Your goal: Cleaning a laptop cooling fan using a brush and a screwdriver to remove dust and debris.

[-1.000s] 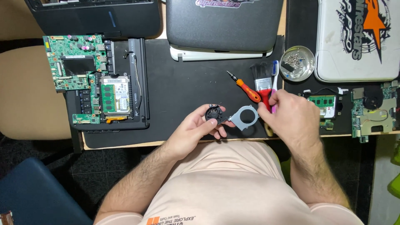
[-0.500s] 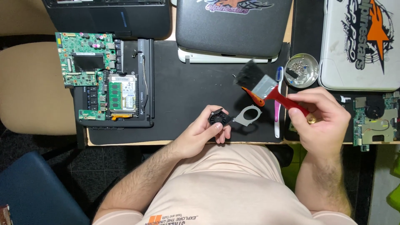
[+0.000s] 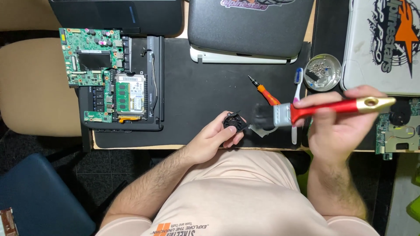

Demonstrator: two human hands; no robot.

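Left hand [image 3: 210, 142]: grip closed on small black fan [image 3: 234, 122], held just above the desk's [image 3: 197, 96] near edge.
Right hand [image 3: 337, 129]: grip closed on red-handled brush [image 3: 323, 108]; bristles lie just right of the fan, nearly touching.
Risks, as judged: fan slipping from the fingertips under brush pressure; dust carried left toward the opened laptop [image 3: 122, 83]; orange screwdriver [image 3: 264, 91] knocked.

brush [image 3: 326, 108]: glossy red handle, metal ferrule | fan [image 3: 234, 122]: black plastic | mat [image 3: 210, 94]: matt black | dish [image 3: 323, 72]: shiny metal
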